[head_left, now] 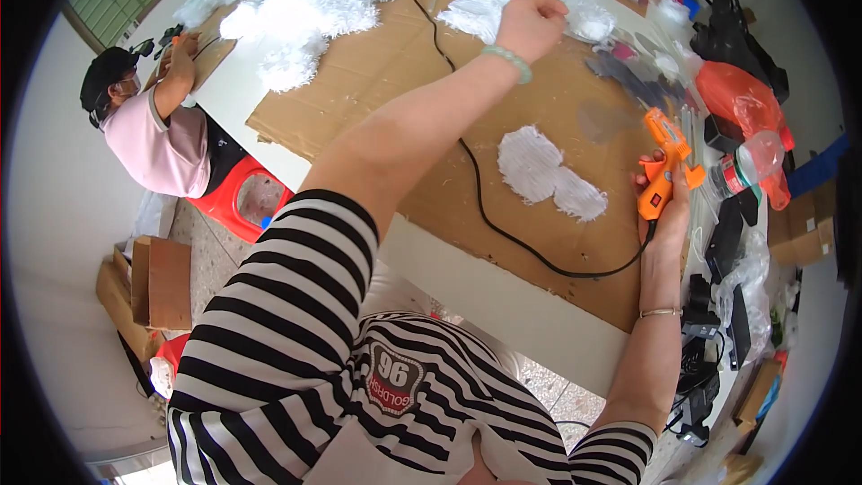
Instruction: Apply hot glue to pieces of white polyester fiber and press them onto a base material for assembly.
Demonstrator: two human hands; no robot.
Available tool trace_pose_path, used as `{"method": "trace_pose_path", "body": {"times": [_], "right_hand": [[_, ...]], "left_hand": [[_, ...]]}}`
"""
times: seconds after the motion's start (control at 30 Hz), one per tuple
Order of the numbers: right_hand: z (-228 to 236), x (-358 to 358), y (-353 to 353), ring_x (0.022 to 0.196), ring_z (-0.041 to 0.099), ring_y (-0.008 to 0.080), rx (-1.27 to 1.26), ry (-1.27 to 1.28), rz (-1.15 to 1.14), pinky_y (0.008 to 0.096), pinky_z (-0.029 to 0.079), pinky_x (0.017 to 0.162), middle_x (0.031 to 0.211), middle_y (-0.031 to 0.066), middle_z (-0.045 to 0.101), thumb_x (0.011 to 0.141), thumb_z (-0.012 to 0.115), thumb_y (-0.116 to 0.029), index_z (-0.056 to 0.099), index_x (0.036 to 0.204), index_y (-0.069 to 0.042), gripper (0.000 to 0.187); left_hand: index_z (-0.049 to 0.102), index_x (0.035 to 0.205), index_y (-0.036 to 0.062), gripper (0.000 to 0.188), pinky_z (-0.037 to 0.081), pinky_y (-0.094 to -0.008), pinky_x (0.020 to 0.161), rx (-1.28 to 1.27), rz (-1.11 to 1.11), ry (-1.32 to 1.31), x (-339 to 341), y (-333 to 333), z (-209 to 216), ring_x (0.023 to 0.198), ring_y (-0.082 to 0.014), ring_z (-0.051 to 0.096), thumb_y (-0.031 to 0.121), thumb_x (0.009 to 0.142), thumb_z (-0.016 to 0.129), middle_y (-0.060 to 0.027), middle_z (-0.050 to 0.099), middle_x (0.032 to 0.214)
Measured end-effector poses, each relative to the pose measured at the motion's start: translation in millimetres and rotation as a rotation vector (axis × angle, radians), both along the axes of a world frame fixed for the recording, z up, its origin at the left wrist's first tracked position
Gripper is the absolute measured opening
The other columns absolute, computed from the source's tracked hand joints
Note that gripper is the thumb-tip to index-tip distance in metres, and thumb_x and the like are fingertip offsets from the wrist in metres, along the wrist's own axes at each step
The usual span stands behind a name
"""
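Toward the right edge of the cardboard sheet (377,72) on the bench (503,301), a cluster of flat white fuzzy pieces (528,164) lies edge to edge, though whether they are bonded I cannot tell. The right hand (675,207) grips an orange glue gun (660,187) beside them; the left hand (532,25), fingers curled near the far edge, may or may not grasp something. Judging by the large white heap (323,4) along that far edge, most joining seems left.
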State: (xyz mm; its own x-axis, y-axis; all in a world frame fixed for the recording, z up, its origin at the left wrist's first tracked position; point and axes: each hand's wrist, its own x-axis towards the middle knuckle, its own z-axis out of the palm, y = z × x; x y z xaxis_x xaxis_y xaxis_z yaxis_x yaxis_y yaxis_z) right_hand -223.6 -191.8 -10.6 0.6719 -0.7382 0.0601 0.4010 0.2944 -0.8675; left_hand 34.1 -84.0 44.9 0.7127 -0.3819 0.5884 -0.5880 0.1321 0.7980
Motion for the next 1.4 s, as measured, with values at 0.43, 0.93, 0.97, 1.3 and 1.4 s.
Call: {"method": "trace_pose_path", "body": {"times": [0.43,0.93,0.97,1.3,1.4], "right_hand": [[2,-2,-4,0.067,0.057,0.0176,0.030,-0.001,0.025,0.0343,0.048,0.079,0.093,0.0136,0.062,0.096,0.043,-0.032,0.053,0.107,-0.002,0.033],[6,-1,-1,0.069,0.054,0.0170,0.000,0.001,0.024,0.0344,0.047,0.081,0.098,0.0123,0.058,0.096,0.040,-0.026,0.050,0.111,0.000,0.032],[5,-1,-2,0.069,0.054,0.0170,0.005,0.003,0.021,0.0344,0.047,0.081,0.098,0.0123,0.058,0.096,0.040,-0.026,0.050,0.111,0.000,0.032],[16,-4,9,0.072,0.057,0.0168,-0.144,0.042,-0.016,0.0324,0.049,0.077,0.101,0.0119,0.060,0.096,0.039,-0.026,0.051,0.112,0.001,0.033],[24,-5,20,0.073,0.057,0.0168,-0.246,0.034,-0.001,0.0310,0.049,0.075,0.102,0.0119,0.060,0.097,0.039,-0.026,0.050,0.114,0.001,0.034]], "left_hand": [[0.063,0.096,0.0000,0.014,0.052,-0.0272,0.071,0.056,-0.429,0.503,-39,88,-30,0.076,-0.0157,0.063,0.006,0.084,0.061,-0.0084,0.065,0.089],[0.064,0.100,0.0004,0.018,0.042,-0.0218,0.057,0.317,-0.554,0.442,-57,93,-34,0.061,-0.0083,0.049,0.005,0.085,0.055,-0.0028,0.059,0.076],[0.064,0.100,0.0004,0.018,0.042,-0.0218,0.057,0.322,-0.557,0.445,-59,92,-36,0.061,-0.0083,0.049,0.005,0.085,0.055,-0.0028,0.059,0.076],[0.062,0.101,-0.0031,0.021,0.043,-0.0224,0.051,0.410,-0.443,0.281,-74,86,-40,0.055,-0.0084,0.051,0.002,0.082,0.053,-0.0051,0.062,0.076],[0.062,0.100,-0.0033,0.021,0.043,-0.0224,0.051,0.387,-0.423,0.253,-74,87,-41,0.054,-0.0085,0.052,0.002,0.082,0.052,-0.0046,0.062,0.075]]}}
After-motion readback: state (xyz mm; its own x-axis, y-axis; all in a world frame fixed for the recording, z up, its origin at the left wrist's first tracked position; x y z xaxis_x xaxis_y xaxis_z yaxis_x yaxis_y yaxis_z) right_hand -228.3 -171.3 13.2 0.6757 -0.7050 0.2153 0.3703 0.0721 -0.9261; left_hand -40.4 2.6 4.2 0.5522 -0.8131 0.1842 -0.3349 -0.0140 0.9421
